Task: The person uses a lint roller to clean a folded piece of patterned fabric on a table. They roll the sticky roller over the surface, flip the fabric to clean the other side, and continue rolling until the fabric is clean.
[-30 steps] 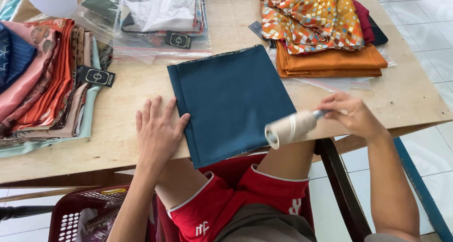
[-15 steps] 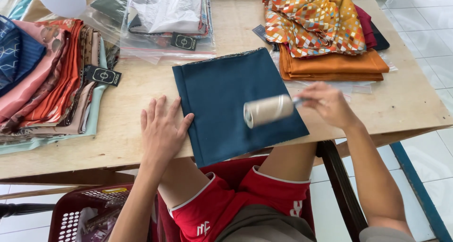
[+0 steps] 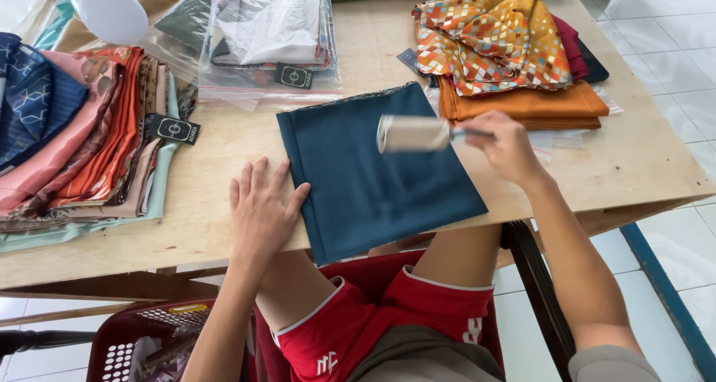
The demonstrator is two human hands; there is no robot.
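Note:
A folded dark teal cloth [image 3: 373, 181] lies on the wooden table [image 3: 224, 151], its near edge hanging over the front. My left hand [image 3: 261, 210] lies flat with fingers spread, pressing the cloth's left edge against the table. My right hand [image 3: 507, 147] grips the handle of a lint roller [image 3: 414, 134], whose pale roll rests across the upper part of the cloth.
Stacked folded fabrics in pink, orange and blue [image 3: 74, 136] fill the left. An orange patterned pile [image 3: 507, 54] sits at the back right. Bagged cloths [image 3: 261, 32] lie behind. A white bowl-like lid [image 3: 112, 9] is far left. A red basket [image 3: 142, 345] stands below.
The lint roller has travelled from the cloth's near right corner up and away across the cloth. My left hand has stayed on the cloth's left edge.

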